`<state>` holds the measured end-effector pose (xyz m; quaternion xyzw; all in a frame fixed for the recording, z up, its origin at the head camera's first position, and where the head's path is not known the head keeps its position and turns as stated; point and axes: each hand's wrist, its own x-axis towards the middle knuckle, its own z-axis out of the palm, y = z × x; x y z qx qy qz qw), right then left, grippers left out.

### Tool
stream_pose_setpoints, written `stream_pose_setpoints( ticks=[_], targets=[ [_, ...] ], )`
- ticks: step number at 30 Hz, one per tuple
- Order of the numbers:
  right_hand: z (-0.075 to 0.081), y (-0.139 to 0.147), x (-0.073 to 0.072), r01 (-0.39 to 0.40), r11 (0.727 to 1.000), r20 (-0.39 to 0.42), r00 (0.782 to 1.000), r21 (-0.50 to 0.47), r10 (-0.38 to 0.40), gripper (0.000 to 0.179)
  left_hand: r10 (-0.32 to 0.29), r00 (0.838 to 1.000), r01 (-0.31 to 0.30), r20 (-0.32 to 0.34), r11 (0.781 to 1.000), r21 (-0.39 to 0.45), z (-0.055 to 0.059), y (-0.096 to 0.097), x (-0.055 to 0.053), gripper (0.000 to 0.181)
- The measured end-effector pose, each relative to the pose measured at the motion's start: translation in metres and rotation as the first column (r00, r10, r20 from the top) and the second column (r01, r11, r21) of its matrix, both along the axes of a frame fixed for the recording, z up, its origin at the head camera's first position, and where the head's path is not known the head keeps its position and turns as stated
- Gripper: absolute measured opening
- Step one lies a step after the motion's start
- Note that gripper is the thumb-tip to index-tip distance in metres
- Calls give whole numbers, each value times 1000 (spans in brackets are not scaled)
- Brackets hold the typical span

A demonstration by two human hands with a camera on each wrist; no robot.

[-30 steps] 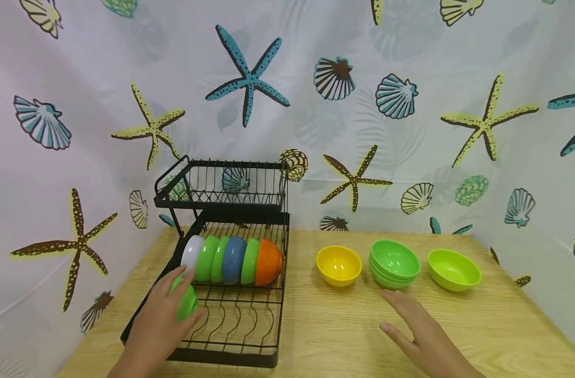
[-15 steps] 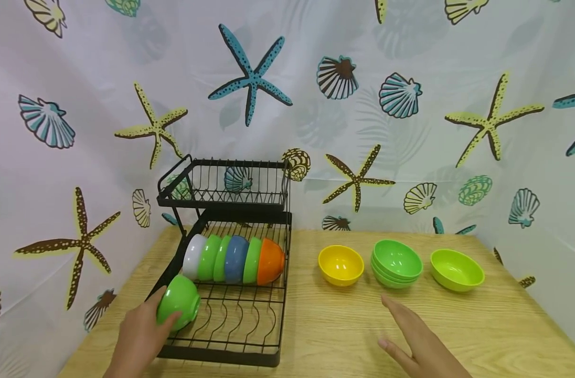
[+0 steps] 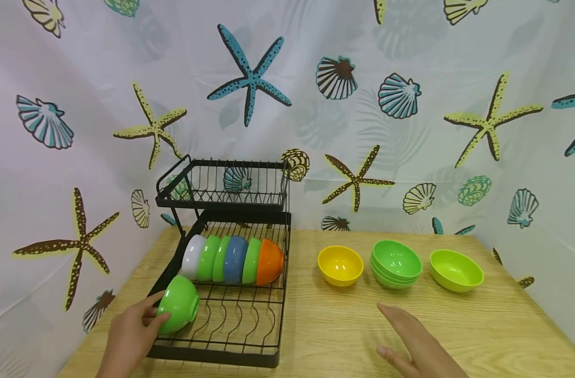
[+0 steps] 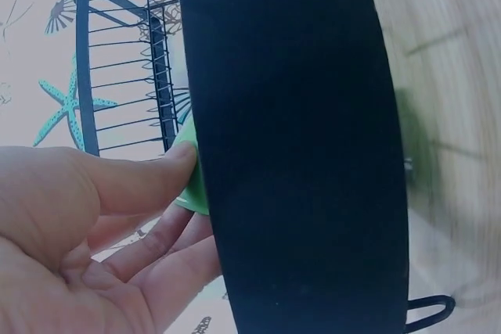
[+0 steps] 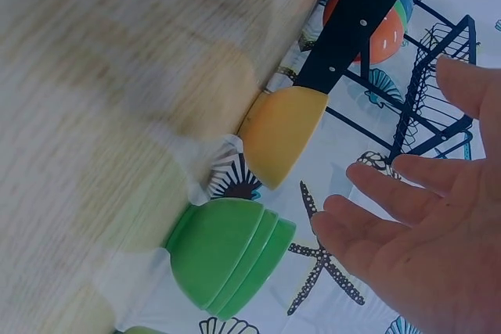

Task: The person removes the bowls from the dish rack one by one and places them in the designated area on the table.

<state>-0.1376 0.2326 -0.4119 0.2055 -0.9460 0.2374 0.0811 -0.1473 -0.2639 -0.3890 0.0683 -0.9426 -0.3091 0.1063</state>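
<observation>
My left hand [image 3: 128, 332] pinches a green bowl [image 3: 180, 303] by its left rim, thumb on the outside and fingers behind. This bowl stands on its side at the front left of the black dish rack [image 3: 221, 357], its base facing right. In the left wrist view the thumb [image 4: 149, 181] meets the green bowl [image 4: 192, 185], mostly hidden behind the rack's dark side wall [image 4: 297, 146]. On the right, my right hand [image 3: 417, 341] hovers over the table with relaxed fingers, holding nothing, in front of a stack of green bowls [image 3: 396, 262].
Behind the pinched bowl, a row of bowls stands on edge, from a white bowl [image 3: 193, 257] to an orange bowl [image 3: 270, 262]. A yellow bowl [image 3: 340, 266] and a lime bowl [image 3: 456, 270] flank the green stack. An upper rack tier [image 3: 221, 205] overhangs the back.
The left hand has gone from covering the front green bowl to gripping its left rim, moving down and left. More of the bowl shows. The right hand has barely moved.
</observation>
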Motion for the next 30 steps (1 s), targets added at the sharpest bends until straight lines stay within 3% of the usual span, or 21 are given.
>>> stream_pose_setpoints(
  ticks=[8, 18, 23, 30],
  targets=[
    [0, 0, 1, -10, 1000, 34, 999, -2, 10, 66, 30, 999, -30, 17, 999, 25, -1, 0, 1, 52],
    [1, 0, 1, -14, 1000, 121, 993, -22, 16, 66, 13, 1000, -13, 0, 999, 47, 1, 2, 3, 52],
    [0, -1, 1, -24, 999, 118, 993, -22, 27, 66, 0, 1000, -1, 14, 999, 46, 3, 4, 5, 53],
    [2, -1, 1, -18, 1000, 94, 995, -4, 19, 65, -17, 998, 21, -57, 998, 53, 7, 12, 7, 51]
  ],
)
